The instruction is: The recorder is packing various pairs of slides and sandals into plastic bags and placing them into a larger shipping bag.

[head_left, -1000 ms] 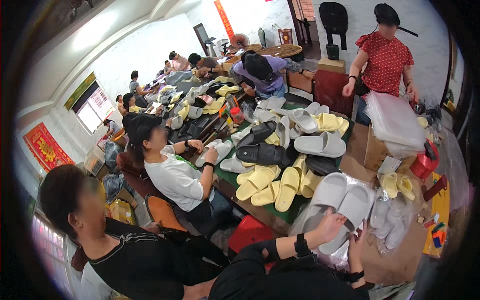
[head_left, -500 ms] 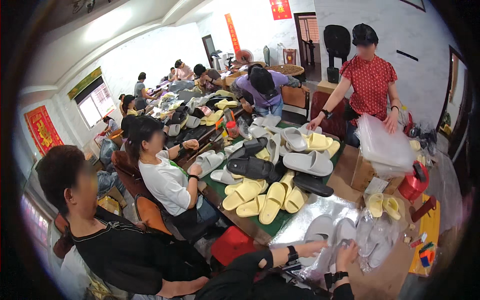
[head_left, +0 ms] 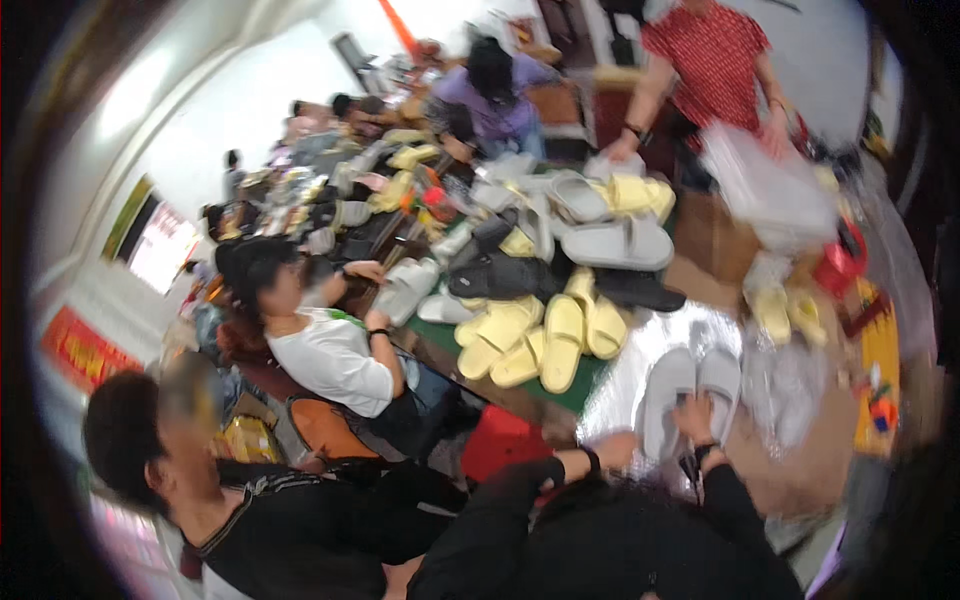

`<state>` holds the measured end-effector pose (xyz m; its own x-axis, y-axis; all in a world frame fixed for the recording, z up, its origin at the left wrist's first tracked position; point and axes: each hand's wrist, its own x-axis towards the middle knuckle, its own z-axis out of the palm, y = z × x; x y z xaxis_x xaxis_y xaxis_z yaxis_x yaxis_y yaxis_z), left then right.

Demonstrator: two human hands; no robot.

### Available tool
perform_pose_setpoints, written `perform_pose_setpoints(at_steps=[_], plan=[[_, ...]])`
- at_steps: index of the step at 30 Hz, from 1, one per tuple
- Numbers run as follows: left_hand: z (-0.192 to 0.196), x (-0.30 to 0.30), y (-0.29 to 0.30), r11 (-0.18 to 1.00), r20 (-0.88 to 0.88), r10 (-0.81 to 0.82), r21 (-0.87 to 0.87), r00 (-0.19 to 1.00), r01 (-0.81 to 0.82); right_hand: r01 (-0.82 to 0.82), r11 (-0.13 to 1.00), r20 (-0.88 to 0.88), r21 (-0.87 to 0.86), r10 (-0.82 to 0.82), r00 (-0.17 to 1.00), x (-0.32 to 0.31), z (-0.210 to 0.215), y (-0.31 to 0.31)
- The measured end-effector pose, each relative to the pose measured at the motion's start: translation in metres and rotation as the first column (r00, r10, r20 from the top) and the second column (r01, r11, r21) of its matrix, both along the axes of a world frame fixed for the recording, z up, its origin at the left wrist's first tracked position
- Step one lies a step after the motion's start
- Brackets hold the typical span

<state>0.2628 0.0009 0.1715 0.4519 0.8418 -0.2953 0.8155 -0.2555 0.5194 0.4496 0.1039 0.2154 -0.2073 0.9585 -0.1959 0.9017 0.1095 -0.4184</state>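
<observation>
A pair of grey slippers lies side by side on a shiny silver sheet (head_left: 605,400) at the lower right: the left slipper (head_left: 664,385) and the right slipper (head_left: 720,378). My right hand (head_left: 696,418) reaches between their near ends and touches them. Its fingers are bent, but blur hides whether they grip a slipper. Just left of the pair is my left hand (head_left: 615,452), smeared by motion, with no held thing discernible. Beyond the sheet, yellow slippers (head_left: 563,345) and a black slipper (head_left: 500,278) lie heaped on a green tabletop (head_left: 440,338).
Clear-bagged slippers (head_left: 797,385) lie right of the pair, with yellow slippers (head_left: 772,312) behind. A person in red (head_left: 705,60) rests a hand by clear plastic bags (head_left: 765,190). At left are a person in white (head_left: 335,360) and one in black (head_left: 310,530). A red stool (head_left: 503,443) stands below the table.
The view has tilted and shifted. The grey slippers, earlier among crumpled clear plastic under both hands, now lie neatly side by side. My left hand has drawn away from them; my right stays there.
</observation>
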Motion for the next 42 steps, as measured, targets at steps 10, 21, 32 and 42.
perform_pose_setpoints(at_steps=[10, 21, 32, 42], plan=[[0.048, -0.004, 0.025, 0.777, -0.327, -0.396, 0.378, 0.858, 0.503, 0.36, 0.908, -0.673, -0.213, -0.403, 0.62, 0.068, 0.081, -0.015], [0.068, 0.019, 0.067, 0.797, -0.056, -0.531, 0.306, 0.846, 0.52, -0.329, 0.631, -0.695, -0.702, -0.505, 0.513, 0.116, 0.122, -0.149], [0.058, 0.008, 0.089, 0.872, 0.129, -0.292, 0.443, 0.948, 0.209, -0.098, 0.726, -0.667, -0.681, -0.559, 0.493, 0.087, 0.112, -0.141], [0.105, 0.05, 0.065, 0.833, 0.172, -0.196, 0.548, 0.965, 0.071, 0.184, 0.959, -0.088, 0.218, -0.168, 0.982, 0.057, 0.095, -0.127]])
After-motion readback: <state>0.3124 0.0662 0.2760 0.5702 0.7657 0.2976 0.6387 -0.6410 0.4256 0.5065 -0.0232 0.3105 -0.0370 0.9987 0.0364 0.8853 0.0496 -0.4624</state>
